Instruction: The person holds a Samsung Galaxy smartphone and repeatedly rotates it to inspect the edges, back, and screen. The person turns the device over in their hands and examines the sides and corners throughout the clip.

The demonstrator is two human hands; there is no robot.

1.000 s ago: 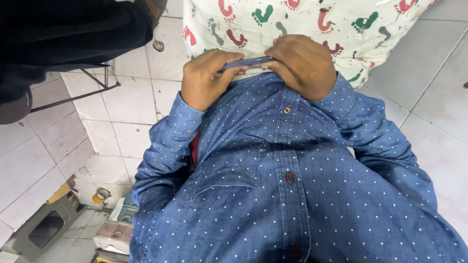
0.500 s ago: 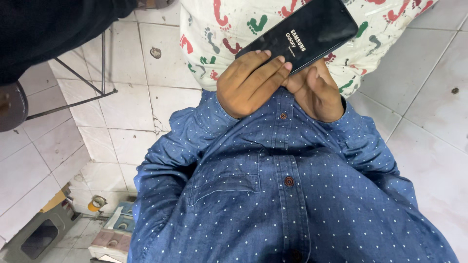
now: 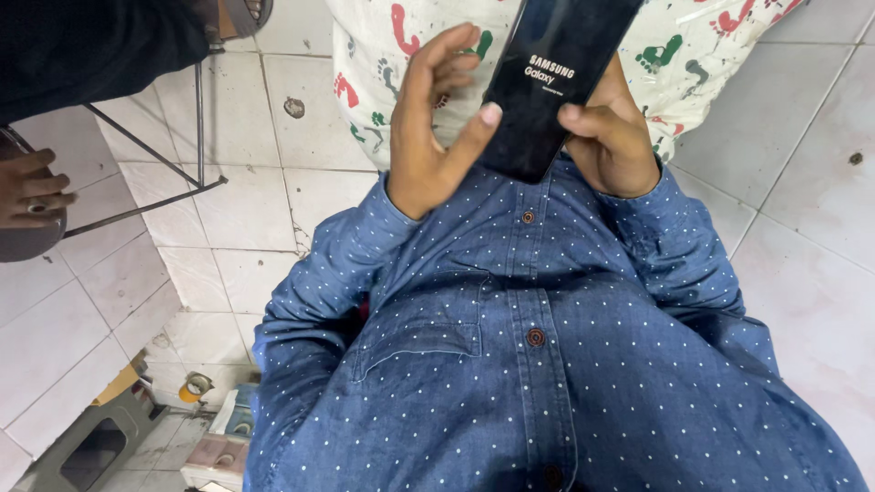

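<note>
We hold a flat black glossy phone (image 3: 554,82) up over the white cloth with coloured footprints (image 3: 383,55). Our right hand (image 3: 612,137) grips its lower right edge; our left hand (image 3: 436,128) is half open, thumb pressed on its left edge, fingers lifted clear.

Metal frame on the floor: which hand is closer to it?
Left. The left hand is on the side of the phone that faces the frame, thumb on the phone. The right hand grips the phone's other side, farther off.
</note>
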